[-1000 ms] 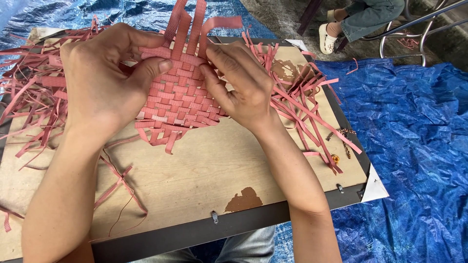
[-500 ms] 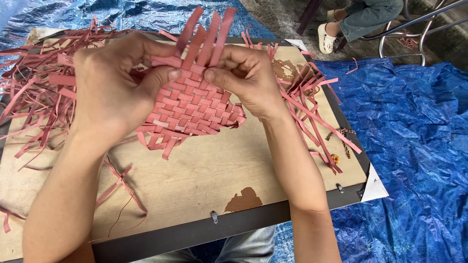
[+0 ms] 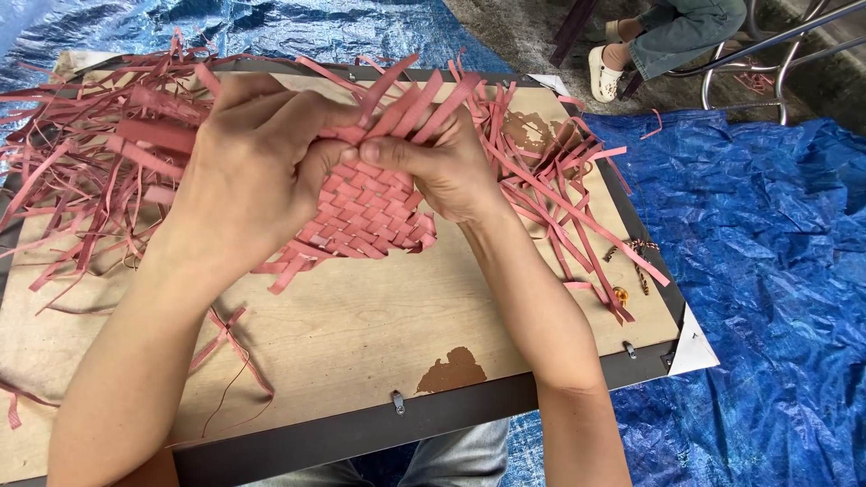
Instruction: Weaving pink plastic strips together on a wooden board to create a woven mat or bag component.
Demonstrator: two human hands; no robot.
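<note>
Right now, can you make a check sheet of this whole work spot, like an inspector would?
Surface: wooden board in a dark frame, with a brown patch where the top layer is chipped.
Job's things: pink woven mat, loose strip ends fanning up from its top edge.
Clutter: loose pink strips heaped on the left and spread on the right; a small orange trinket near the right edge.
Grippers: left hand and right hand both pinch the mat's upper edge, fingertips meeting.
Cables: nothing seen.
Surroundings: blue tarp under the board; another person's foot in a pale shoe beside metal chair legs.
</note>
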